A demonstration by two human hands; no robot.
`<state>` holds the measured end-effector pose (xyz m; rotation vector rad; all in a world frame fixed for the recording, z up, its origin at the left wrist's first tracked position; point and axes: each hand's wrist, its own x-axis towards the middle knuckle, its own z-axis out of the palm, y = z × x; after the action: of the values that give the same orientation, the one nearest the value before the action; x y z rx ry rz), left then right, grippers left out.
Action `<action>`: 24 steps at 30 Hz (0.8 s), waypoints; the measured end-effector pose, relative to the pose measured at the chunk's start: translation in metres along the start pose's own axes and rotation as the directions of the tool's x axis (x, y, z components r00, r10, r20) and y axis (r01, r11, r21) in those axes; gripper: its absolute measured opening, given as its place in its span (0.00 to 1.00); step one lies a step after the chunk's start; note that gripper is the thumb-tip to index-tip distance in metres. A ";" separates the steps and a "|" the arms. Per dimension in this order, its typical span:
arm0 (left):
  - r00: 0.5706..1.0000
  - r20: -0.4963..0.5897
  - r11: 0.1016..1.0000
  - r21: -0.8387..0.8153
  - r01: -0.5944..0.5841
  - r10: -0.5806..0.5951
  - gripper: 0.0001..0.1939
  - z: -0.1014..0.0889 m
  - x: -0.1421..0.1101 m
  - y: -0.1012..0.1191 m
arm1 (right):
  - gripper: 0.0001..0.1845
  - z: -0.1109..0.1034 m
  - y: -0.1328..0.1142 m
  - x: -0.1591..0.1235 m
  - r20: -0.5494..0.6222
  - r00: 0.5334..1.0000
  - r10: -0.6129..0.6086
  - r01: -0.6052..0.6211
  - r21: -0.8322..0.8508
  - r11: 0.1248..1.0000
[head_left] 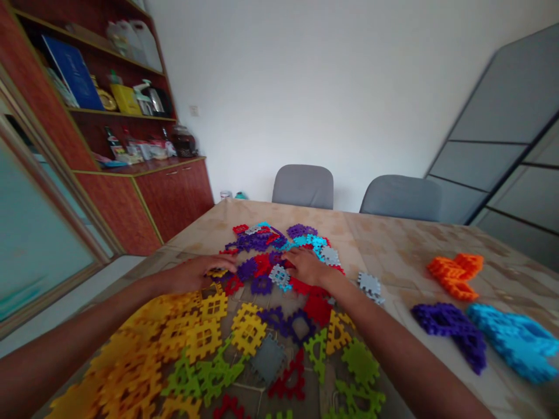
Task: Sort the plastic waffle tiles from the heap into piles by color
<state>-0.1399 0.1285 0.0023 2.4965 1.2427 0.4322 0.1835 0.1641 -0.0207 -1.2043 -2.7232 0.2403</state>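
Note:
A heap of flat, toothed plastic tiles in many colours covers the near half of the table point(406, 244). My left hand point(198, 272) lies palm down at the heap's left edge, fingers curled over a yellow tile point(217, 272). My right hand point(308, 265) rests on the middle of the heap, its fingers bent onto red and purple tiles beside a light grey tile point(279, 274). Yellow tiles point(183, 331) lie under my left forearm, green tiles point(360, 364) near my right forearm.
Built stacks stand on the right: orange point(456, 272), purple point(452, 326) and blue point(515, 340). Two grey chairs point(303, 186) face the far edge. A wooden shelf cabinet point(131, 145) fills the left wall, a grey panel the right.

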 end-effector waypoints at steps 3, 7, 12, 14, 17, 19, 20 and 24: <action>0.995 0.093 0.996 -0.083 -0.038 0.046 0.29 -0.004 0.006 -0.011 | 0.12 -0.009 0.022 -0.015 0.008 0.999 0.039 -0.039 0.000 0.999; 1.000 -0.004 0.998 -0.059 0.007 -0.008 0.25 -0.002 0.034 -0.022 | 0.16 -0.017 0.042 -0.027 -0.059 0.985 0.160 -0.161 -0.017 0.987; 0.996 -0.081 1.000 0.005 0.024 -0.023 0.18 0.019 0.086 -0.014 | 0.19 -0.011 0.049 -0.027 -0.090 0.955 0.282 -0.285 -0.028 0.958; 0.996 -0.083 1.000 0.009 0.021 -0.020 0.18 0.026 0.101 -0.007 | 0.19 -0.008 0.046 -0.027 -0.054 0.969 0.242 -0.243 -0.014 0.970; 0.999 -0.053 1.000 -0.023 0.003 -0.004 0.18 0.032 0.109 0.001 | 0.16 -0.005 0.038 -0.030 -0.005 0.993 0.119 -0.119 0.033 0.992; 1.000 -0.009 0.998 -0.069 -0.005 0.004 0.17 0.032 0.104 0.004 | 0.17 -0.006 0.033 -0.032 0.009 0.999 0.038 -0.039 0.073 0.997; 1.000 0.017 0.995 -0.097 -0.003 0.004 0.16 0.030 0.100 0.004 | 0.18 -0.007 0.031 -0.033 0.011 1.000 0.005 -0.006 0.092 0.996; 0.998 0.039 0.982 -0.181 0.050 -0.044 0.17 0.018 0.067 0.004 | 0.19 -0.013 0.029 -0.041 -0.025 0.999 -0.047 0.050 0.145 0.988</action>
<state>-0.0913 0.1780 -0.0043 2.3079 1.1895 0.4662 0.2343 0.1536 -0.0176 -1.0936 -2.6596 0.4102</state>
